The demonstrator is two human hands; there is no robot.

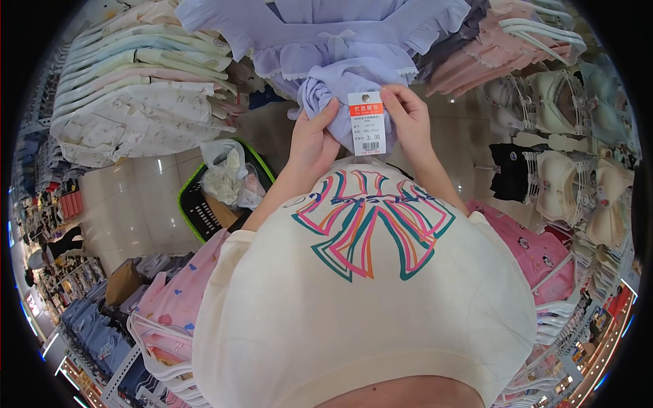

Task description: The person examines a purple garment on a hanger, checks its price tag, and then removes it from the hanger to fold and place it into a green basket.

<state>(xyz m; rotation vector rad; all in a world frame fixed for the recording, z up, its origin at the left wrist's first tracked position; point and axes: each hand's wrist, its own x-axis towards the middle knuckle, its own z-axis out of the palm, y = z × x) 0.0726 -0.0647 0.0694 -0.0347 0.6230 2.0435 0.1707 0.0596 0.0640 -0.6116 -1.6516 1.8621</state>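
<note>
A lavender ruffled garment with a small bow hangs in front of me, its lower part gathered up. My left hand is closed on the bunched lavender cloth, thumb on top. Between my hands a white and red price tag faces me, with a barcode and a printed price. My right hand pinches the tag's upper right edge between thumb and fingers. The tag lies against the lavender cloth.
A black basket with a green rim stands on the tiled floor, holding plastic bags. Pale printed garments hang at left, pink ones at upper right. Bras hang along the right. Pink clothes hang at lower left.
</note>
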